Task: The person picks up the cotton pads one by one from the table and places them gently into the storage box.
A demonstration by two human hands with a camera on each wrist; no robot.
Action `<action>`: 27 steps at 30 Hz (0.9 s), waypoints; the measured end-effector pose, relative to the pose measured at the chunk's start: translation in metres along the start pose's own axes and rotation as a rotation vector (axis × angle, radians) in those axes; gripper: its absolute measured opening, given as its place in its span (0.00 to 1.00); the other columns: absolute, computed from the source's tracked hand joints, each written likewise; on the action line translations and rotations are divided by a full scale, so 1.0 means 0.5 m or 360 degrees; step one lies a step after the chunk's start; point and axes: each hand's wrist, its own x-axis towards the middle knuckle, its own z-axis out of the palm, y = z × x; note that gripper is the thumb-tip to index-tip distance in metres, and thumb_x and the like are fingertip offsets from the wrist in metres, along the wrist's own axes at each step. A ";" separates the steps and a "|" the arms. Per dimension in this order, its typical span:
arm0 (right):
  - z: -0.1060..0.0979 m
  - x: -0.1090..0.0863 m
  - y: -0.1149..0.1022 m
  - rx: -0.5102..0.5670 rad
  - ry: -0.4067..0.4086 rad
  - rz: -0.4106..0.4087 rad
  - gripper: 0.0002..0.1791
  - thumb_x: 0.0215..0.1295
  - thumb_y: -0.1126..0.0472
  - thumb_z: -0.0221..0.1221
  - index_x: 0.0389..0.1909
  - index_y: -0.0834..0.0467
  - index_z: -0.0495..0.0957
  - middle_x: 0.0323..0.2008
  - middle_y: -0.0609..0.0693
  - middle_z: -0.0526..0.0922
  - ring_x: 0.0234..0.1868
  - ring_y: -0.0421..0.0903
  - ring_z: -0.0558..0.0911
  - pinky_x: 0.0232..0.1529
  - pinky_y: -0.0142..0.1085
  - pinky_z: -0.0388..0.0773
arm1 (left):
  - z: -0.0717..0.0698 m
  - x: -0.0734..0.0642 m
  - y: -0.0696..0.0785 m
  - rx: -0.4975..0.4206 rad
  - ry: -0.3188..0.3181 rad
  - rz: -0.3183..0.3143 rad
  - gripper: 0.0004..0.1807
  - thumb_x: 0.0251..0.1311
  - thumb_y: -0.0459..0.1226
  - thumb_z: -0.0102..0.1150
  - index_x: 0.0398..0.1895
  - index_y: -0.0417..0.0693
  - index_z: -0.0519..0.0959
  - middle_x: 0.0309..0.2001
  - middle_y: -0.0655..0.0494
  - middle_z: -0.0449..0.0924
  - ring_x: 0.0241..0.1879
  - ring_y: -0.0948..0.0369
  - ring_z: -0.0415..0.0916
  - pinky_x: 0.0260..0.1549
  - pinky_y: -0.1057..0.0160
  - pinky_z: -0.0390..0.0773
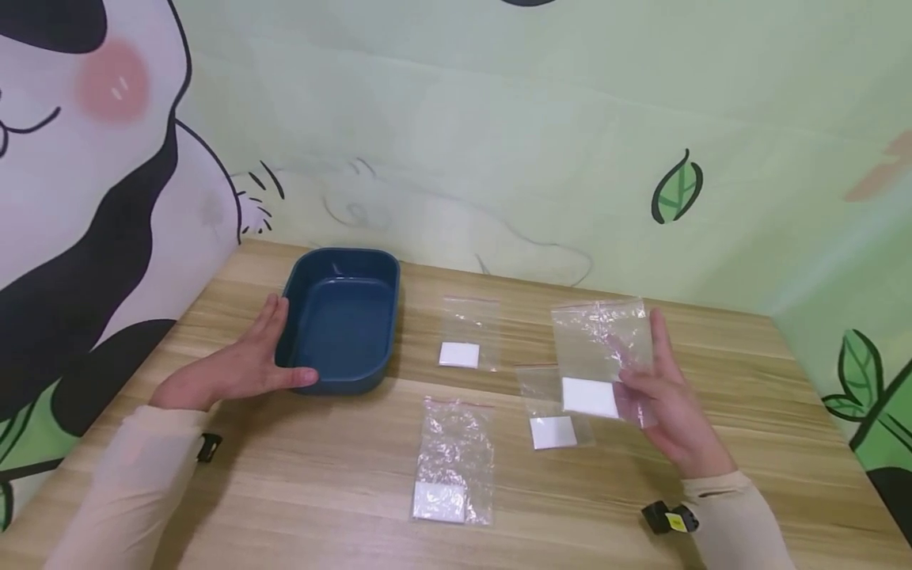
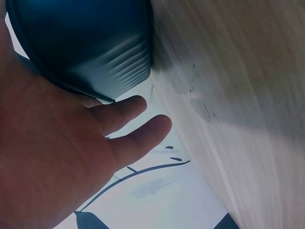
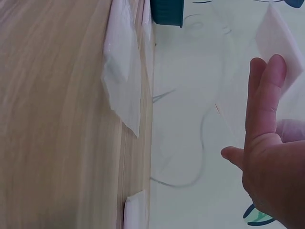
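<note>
A dark blue plastic basin (image 1: pixel 340 324) stands on the left of the table. My left hand (image 1: pixel 245 360) rests against its near left corner, fingers straight along the side and thumb on the rim; the left wrist view shows the palm by the basin's wall (image 2: pixel 105 52). Raised above the table, my right hand (image 1: pixel 670 396) pinches a clear zip bag (image 1: pixel 594 340) with a white block (image 3: pixel 281 43) in its bottom. Below it, partly covered in the head view, lies another zip bag with a white block (image 1: pixel 552 433).
Two more clear zip bags, each with a white piece inside, lie mid-table: one at the back (image 1: pixel 459 355), one nearer the front (image 1: pixel 456 443). Behind the wooden table (image 1: pixel 321 475) hangs a printed panda backdrop (image 1: pixel 442 119).
</note>
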 end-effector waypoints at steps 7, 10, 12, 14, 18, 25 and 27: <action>0.012 0.012 0.005 -0.0138 0.0023 -0.0069 0.49 0.72 0.80 0.36 0.81 0.36 0.33 0.79 0.64 0.30 0.28 0.36 0.71 0.29 0.25 0.72 | -0.003 -0.002 0.003 -0.0001 -0.0029 -0.0014 0.72 0.57 0.60 0.69 0.77 0.34 0.25 0.77 0.31 0.16 0.75 0.31 0.29 0.66 0.30 0.46; 0.018 0.015 0.009 -0.0240 0.0065 -0.0069 0.47 0.70 0.81 0.36 0.82 0.45 0.33 0.79 0.64 0.32 0.26 0.36 0.71 0.27 0.25 0.72 | -0.004 -0.004 0.004 -0.0008 -0.0035 -0.0018 0.72 0.57 0.61 0.69 0.77 0.34 0.24 0.77 0.31 0.16 0.75 0.31 0.29 0.66 0.30 0.46; 0.022 0.018 0.012 -0.0298 0.0081 -0.0071 0.46 0.69 0.81 0.37 0.82 0.50 0.33 0.80 0.63 0.31 0.25 0.35 0.70 0.27 0.25 0.71 | -0.003 -0.004 0.004 -0.0005 -0.0035 -0.0022 0.72 0.57 0.61 0.68 0.77 0.34 0.24 0.77 0.31 0.16 0.75 0.31 0.29 0.66 0.30 0.46; 0.025 0.020 0.015 -0.0335 0.0093 -0.0071 0.45 0.69 0.81 0.37 0.82 0.54 0.32 0.80 0.62 0.30 0.25 0.35 0.70 0.27 0.25 0.71 | -0.003 -0.004 0.002 0.0004 -0.0035 -0.0023 0.72 0.57 0.61 0.68 0.77 0.34 0.24 0.76 0.31 0.16 0.75 0.31 0.30 0.66 0.29 0.47; 0.029 0.024 0.017 -0.0384 0.0105 -0.0081 0.44 0.68 0.81 0.37 0.81 0.57 0.32 0.80 0.58 0.30 0.24 0.35 0.69 0.27 0.25 0.71 | -0.003 -0.004 0.001 0.0008 -0.0035 -0.0024 0.72 0.57 0.61 0.68 0.77 0.34 0.24 0.76 0.31 0.16 0.75 0.31 0.30 0.66 0.30 0.47; 0.039 0.035 0.019 -0.0419 0.0126 -0.0093 0.43 0.69 0.81 0.37 0.81 0.60 0.32 0.81 0.55 0.32 0.22 0.36 0.68 0.28 0.25 0.72 | -0.004 -0.005 0.005 0.0009 -0.0035 -0.0037 0.72 0.57 0.62 0.67 0.78 0.35 0.24 0.77 0.32 0.16 0.75 0.31 0.31 0.66 0.30 0.47; 0.043 0.039 0.018 -0.0422 0.0132 -0.0097 0.43 0.69 0.81 0.38 0.81 0.60 0.32 0.81 0.55 0.32 0.23 0.36 0.68 0.30 0.26 0.73 | -0.004 -0.006 0.006 0.0018 -0.0029 -0.0027 0.72 0.57 0.62 0.67 0.77 0.34 0.25 0.77 0.31 0.17 0.75 0.31 0.31 0.67 0.31 0.47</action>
